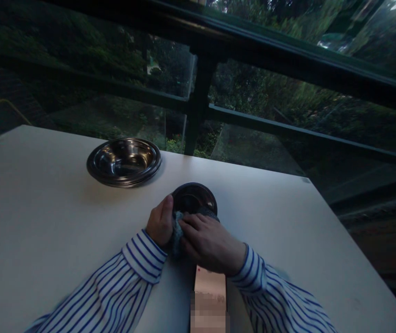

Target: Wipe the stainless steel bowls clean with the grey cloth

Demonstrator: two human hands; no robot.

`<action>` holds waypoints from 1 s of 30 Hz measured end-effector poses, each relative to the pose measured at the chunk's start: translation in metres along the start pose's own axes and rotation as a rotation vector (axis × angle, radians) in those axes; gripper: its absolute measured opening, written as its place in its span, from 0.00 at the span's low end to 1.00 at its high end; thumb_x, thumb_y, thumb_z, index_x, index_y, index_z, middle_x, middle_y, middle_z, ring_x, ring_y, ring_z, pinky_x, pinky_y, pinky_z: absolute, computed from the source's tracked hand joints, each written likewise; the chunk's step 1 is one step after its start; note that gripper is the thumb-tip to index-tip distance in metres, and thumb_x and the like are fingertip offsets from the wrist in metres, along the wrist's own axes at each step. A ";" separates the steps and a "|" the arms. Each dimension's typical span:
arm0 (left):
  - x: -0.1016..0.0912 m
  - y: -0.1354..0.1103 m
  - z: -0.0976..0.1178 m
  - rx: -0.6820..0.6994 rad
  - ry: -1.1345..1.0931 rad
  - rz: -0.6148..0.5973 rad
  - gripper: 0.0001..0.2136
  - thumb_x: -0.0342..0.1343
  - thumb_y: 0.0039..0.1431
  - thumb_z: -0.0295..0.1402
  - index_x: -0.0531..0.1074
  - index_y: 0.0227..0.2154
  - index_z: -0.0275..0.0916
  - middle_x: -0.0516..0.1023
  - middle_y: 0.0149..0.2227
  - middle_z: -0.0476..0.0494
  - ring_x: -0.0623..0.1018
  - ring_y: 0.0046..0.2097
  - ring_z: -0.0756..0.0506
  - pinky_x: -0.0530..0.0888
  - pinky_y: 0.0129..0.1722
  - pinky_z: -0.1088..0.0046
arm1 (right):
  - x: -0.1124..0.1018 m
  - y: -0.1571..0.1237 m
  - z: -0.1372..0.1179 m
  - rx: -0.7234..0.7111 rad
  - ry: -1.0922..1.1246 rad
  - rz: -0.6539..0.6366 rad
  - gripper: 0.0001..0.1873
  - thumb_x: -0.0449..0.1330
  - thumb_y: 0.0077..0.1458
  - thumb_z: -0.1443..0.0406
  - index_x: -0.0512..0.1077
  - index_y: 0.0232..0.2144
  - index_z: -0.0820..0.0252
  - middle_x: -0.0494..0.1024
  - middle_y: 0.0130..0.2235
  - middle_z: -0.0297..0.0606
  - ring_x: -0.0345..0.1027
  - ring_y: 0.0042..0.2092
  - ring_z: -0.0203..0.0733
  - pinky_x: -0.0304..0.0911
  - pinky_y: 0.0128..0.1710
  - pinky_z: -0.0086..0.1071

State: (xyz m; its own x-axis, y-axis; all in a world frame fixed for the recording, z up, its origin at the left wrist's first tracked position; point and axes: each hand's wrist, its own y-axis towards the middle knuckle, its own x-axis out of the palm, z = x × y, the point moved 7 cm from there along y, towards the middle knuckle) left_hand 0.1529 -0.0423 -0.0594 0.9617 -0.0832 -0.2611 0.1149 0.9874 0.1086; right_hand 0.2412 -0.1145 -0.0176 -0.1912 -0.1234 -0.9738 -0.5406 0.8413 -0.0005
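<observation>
A small steel bowl (193,196) is tilted up on the white table (45,222), its inside facing me. My left hand (160,223) grips the bowl's left rim, thumb along the edge. My right hand (209,243) presses a blue-grey cloth (177,229) against the bowl's lower rim, fingers closed over the cloth. Both arms wear blue-striped white sleeves.
A stack of larger steel bowls (124,162) sits at the back left of the table. A pinkish box or card (210,283) lies near my wrists. Beyond the table's far edge stands a dark railing (198,99) with glass panels and trees below.
</observation>
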 end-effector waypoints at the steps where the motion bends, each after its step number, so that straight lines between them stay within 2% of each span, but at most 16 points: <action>1: 0.001 0.000 0.000 -0.002 -0.005 -0.007 0.20 0.35 0.58 0.45 0.69 0.26 0.38 0.72 0.24 0.45 0.70 0.29 0.46 0.68 0.32 0.69 | -0.001 -0.003 0.003 0.021 -0.032 -0.030 0.15 0.46 0.55 0.62 0.65 0.41 0.64 0.68 0.40 0.45 0.60 0.40 0.43 0.55 0.40 0.37; 4: 0.003 0.000 0.000 -0.022 -0.046 -0.031 0.21 0.36 0.57 0.45 0.69 0.29 0.38 0.74 0.27 0.43 0.72 0.31 0.44 0.68 0.34 0.68 | -0.006 -0.008 0.010 0.081 -0.102 -0.073 0.13 0.47 0.54 0.61 0.68 0.34 0.63 0.69 0.36 0.43 0.60 0.38 0.43 0.53 0.40 0.39; 7: 0.003 0.000 -0.001 -0.040 -0.072 -0.039 0.21 0.36 0.57 0.45 0.69 0.28 0.38 0.74 0.28 0.42 0.72 0.33 0.44 0.68 0.36 0.67 | -0.002 -0.002 0.005 0.043 -0.065 -0.042 0.15 0.47 0.54 0.61 0.66 0.39 0.64 0.68 0.38 0.44 0.58 0.40 0.44 0.53 0.40 0.39; 10: 0.002 0.001 -0.002 -0.053 -0.018 -0.030 0.21 0.35 0.57 0.46 0.67 0.23 0.39 0.71 0.23 0.44 0.71 0.29 0.45 0.68 0.33 0.67 | 0.005 0.008 -0.002 0.002 0.005 0.021 0.19 0.46 0.55 0.61 0.60 0.47 0.66 0.66 0.43 0.45 0.56 0.42 0.44 0.55 0.40 0.37; 12: 0.001 0.000 -0.001 -0.038 0.020 -0.027 0.21 0.35 0.57 0.46 0.67 0.23 0.39 0.71 0.22 0.45 0.70 0.27 0.45 0.68 0.32 0.68 | 0.006 0.010 -0.001 0.016 0.002 0.038 0.20 0.46 0.55 0.61 0.59 0.48 0.66 0.65 0.44 0.46 0.56 0.42 0.44 0.55 0.40 0.37; 16: 0.001 -0.001 0.003 0.002 0.005 -0.042 0.20 0.35 0.58 0.44 0.69 0.28 0.38 0.73 0.28 0.43 0.72 0.33 0.45 0.67 0.36 0.68 | 0.001 0.003 0.006 0.033 -0.075 -0.045 0.15 0.47 0.54 0.61 0.66 0.39 0.63 0.68 0.39 0.43 0.58 0.39 0.43 0.54 0.39 0.38; 18: 0.001 -0.001 0.002 -0.018 0.001 -0.040 0.20 0.35 0.58 0.44 0.68 0.28 0.38 0.73 0.27 0.43 0.71 0.32 0.45 0.67 0.34 0.68 | -0.003 0.000 0.011 0.048 -0.114 -0.070 0.12 0.47 0.53 0.62 0.68 0.33 0.62 0.69 0.37 0.41 0.59 0.38 0.42 0.53 0.40 0.39; 20: 0.001 0.000 0.000 -0.037 0.001 -0.034 0.20 0.35 0.58 0.44 0.68 0.25 0.38 0.72 0.24 0.44 0.70 0.29 0.45 0.67 0.32 0.68 | -0.004 0.000 0.012 0.056 -0.119 -0.069 0.13 0.47 0.54 0.62 0.69 0.30 0.62 0.69 0.36 0.40 0.59 0.37 0.42 0.53 0.40 0.39; 25: 0.001 0.002 0.002 -0.010 0.016 -0.054 0.20 0.35 0.58 0.43 0.67 0.25 0.38 0.72 0.25 0.44 0.71 0.30 0.46 0.67 0.34 0.69 | 0.003 0.009 0.005 0.029 0.000 0.003 0.15 0.47 0.54 0.62 0.65 0.42 0.62 0.67 0.39 0.42 0.57 0.39 0.42 0.55 0.39 0.36; 30: -0.001 0.003 0.002 0.002 0.055 -0.029 0.21 0.34 0.58 0.42 0.68 0.25 0.36 0.73 0.25 0.43 0.71 0.30 0.46 0.68 0.34 0.69 | 0.006 0.009 0.003 -0.007 0.029 0.033 0.16 0.46 0.55 0.62 0.63 0.43 0.64 0.67 0.41 0.43 0.57 0.40 0.43 0.56 0.40 0.36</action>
State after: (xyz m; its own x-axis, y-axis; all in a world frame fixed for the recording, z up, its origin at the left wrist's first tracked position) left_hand 0.1531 -0.0394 -0.0567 0.9428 -0.1041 -0.3168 0.1429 0.9845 0.1016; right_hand 0.2373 -0.1060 -0.0238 -0.2323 -0.1107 -0.9663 -0.5394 0.8414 0.0333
